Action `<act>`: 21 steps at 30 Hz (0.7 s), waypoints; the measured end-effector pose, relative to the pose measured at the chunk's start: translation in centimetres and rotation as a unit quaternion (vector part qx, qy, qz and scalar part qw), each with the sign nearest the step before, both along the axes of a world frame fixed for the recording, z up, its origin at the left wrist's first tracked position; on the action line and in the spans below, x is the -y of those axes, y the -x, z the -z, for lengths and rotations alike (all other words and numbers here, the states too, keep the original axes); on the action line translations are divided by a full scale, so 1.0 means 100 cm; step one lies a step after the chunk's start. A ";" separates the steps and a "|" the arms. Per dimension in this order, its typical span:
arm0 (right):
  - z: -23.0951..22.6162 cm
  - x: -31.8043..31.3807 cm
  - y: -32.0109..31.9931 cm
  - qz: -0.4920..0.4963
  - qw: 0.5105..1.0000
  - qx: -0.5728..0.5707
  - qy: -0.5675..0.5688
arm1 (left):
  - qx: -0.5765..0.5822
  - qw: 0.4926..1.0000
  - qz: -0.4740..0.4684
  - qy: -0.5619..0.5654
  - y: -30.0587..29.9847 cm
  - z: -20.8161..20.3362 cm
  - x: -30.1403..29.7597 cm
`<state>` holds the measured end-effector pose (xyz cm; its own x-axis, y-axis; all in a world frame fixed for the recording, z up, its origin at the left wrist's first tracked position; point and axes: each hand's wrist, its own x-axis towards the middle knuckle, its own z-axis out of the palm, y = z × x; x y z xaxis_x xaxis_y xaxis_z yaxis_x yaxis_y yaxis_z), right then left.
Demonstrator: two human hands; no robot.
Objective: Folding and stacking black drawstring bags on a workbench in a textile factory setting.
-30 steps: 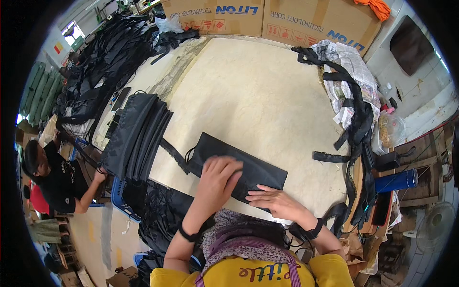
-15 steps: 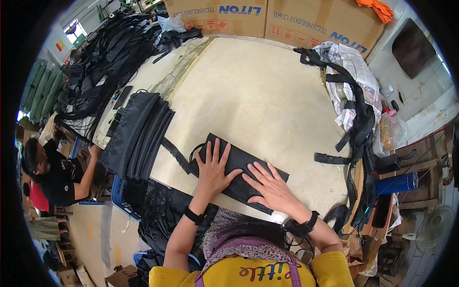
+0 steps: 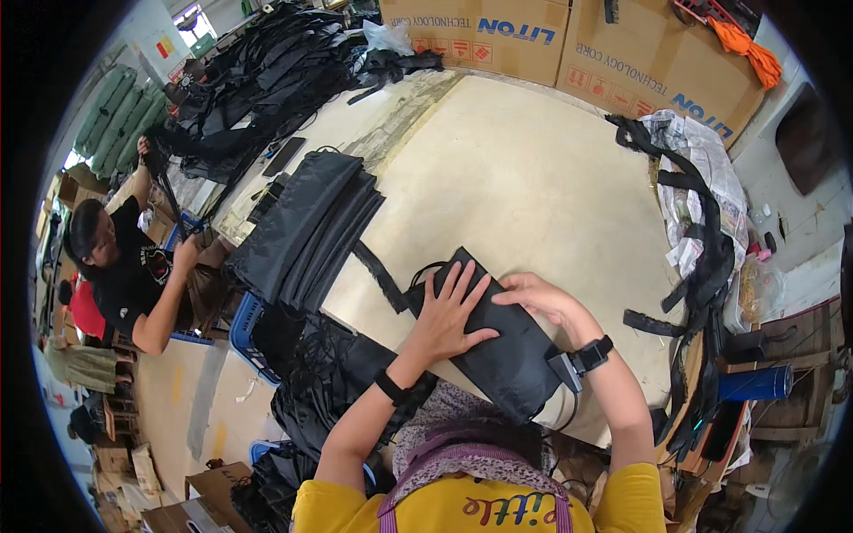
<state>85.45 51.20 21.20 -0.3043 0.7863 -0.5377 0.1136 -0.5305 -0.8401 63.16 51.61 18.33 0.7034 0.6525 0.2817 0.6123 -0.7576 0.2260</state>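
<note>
A flat black fabric piece [image 3: 513, 342] lies aslant at the near edge of the pale table, its lower end reaching past that edge. A thin black cord loop shows at its left side. My left hand [image 3: 451, 318] presses on the upper left part of it, palm down with fingers spread. At the fabric's upper right edge is my right hand [image 3: 542, 298], fingers bent and thumb drawn in, closed on that edge; the fingertips are partly hidden. A black fabric strip [image 3: 380, 277] runs from my left hand toward a stack of folded black fabric pieces [image 3: 306, 235].
Black strips [image 3: 706, 240] hang over crumpled newspaper [image 3: 684, 147] at right. Cardboard boxes [image 3: 533, 75] stand along the back. A heap of black fabric [image 3: 258, 80] covers the far left. A co-worker [image 3: 133, 275] handles black strands beside a blue crate [image 3: 246, 329].
My right hand has gone from lying flat on the fabric to its upper right edge, fingers bent. The fabric's lower end has shifted nearer me. The co-worker has raised one hand with strands.
</note>
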 end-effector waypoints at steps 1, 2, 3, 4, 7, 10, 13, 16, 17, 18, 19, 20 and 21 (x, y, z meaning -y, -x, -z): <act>0.005 -0.001 0.007 -0.005 1.000 -0.001 -0.002 | 0.033 0.999 0.008 0.004 0.003 -0.002 0.000; 0.014 0.000 0.014 0.009 0.998 -0.061 -0.003 | 0.073 0.997 0.010 -0.007 0.004 -0.012 0.003; 0.020 0.003 0.019 0.023 0.992 -0.120 -0.005 | 0.073 0.997 0.008 -0.008 0.007 -0.010 0.005; 0.012 0.007 0.025 0.057 0.990 -0.123 -0.021 | 0.125 0.990 -0.035 -0.049 0.013 -0.005 0.008; -0.007 0.015 0.032 0.192 0.966 -0.168 -0.038 | 0.346 0.919 -0.187 0.013 0.027 -0.022 0.043; -0.011 0.002 0.053 0.275 0.933 -0.221 -0.069 | 0.405 0.839 -0.208 0.297 0.064 -0.037 0.065; -0.009 -0.023 0.095 0.358 0.881 -0.289 -0.114 | 0.413 0.781 -0.216 0.416 0.100 -0.059 0.061; -0.002 -0.051 0.146 0.377 0.851 -0.355 -0.087 | 0.439 0.806 -0.279 0.284 0.143 -0.047 0.033; 0.005 -0.061 0.161 0.383 0.839 -0.378 -0.074 | 0.423 0.806 -0.324 0.259 0.156 -0.045 0.022; 0.011 -0.070 0.173 0.397 0.833 -0.384 -0.037 | 0.447 0.799 -0.335 0.223 0.164 -0.037 0.010; 0.020 -0.078 0.187 0.403 0.837 -0.369 -0.010 | 0.427 0.809 -0.342 0.214 0.184 -0.025 0.001; 0.026 -0.084 0.196 0.406 0.838 -0.363 0.013 | 0.411 0.828 -0.341 0.170 0.193 -0.018 -0.006; 0.032 -0.089 0.202 0.409 0.839 -0.358 0.036 | 0.394 0.845 -0.339 0.127 0.200 -0.013 -0.010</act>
